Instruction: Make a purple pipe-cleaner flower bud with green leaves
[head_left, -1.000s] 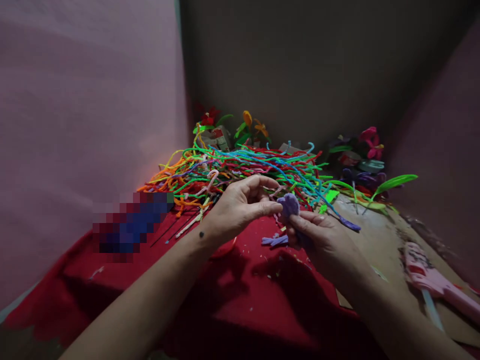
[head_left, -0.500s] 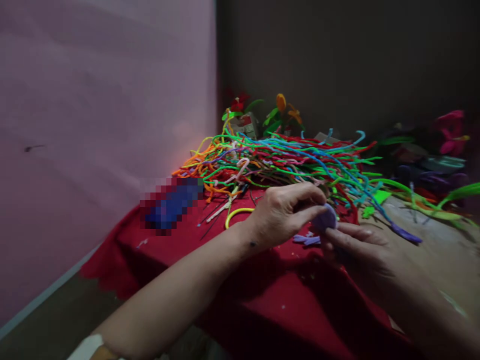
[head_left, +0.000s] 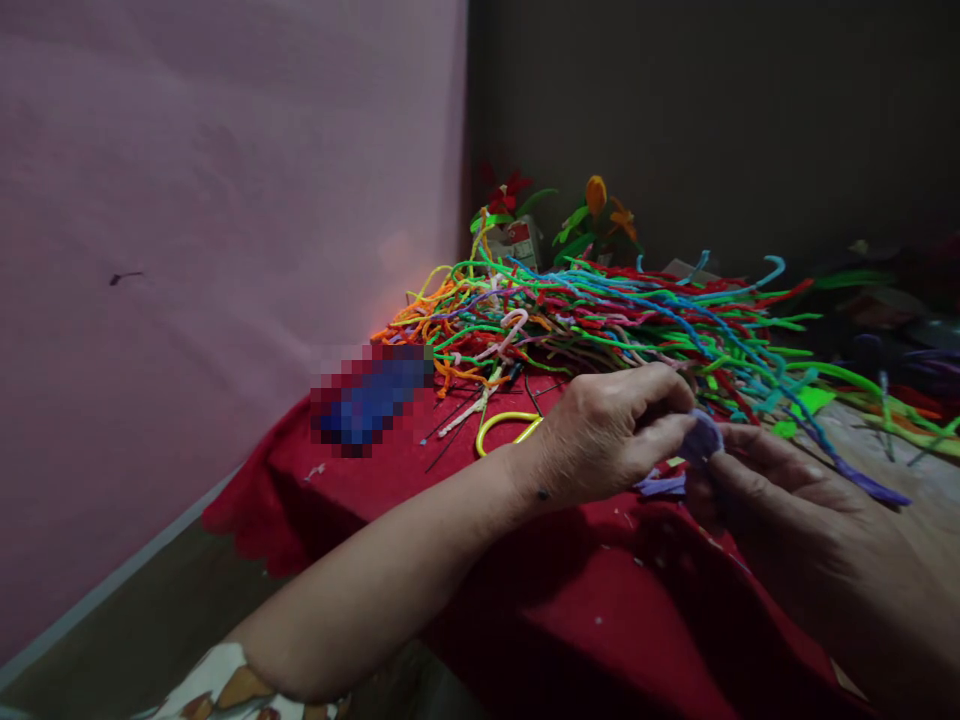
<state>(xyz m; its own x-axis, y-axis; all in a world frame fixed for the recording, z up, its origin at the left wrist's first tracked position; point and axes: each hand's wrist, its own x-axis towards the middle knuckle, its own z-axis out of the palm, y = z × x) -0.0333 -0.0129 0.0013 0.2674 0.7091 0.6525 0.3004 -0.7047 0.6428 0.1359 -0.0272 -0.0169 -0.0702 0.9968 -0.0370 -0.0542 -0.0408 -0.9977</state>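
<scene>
- Head view: left hand (head_left: 611,428) curled, thumb and fingertips pinched on upper-left edge of purple piece (head_left: 703,437).
- Right hand (head_left: 787,495): thumb and fingers clamped on its lower-right edge.
- Purple piece: between both hands' fingertips; rounded, soft-looking.
- Purple strips (head_left: 663,485) near, on red cloth (head_left: 585,610).
- Fuzzy, bendy stems (head_left: 600,312) heaped beyond.

Illumination dim and uneven. Back wall (head_left: 712,120) near black; pink wall (head_left: 225,180) moderately lit, orange glow (head_left: 390,290) near pipe cleaners (head_left: 600,310). Hands (head_left: 615,430) cast dark shadows on red tablecloth (head_left: 600,590). Blue object (head_left: 375,395) pixelated; right margin murky.
</scene>
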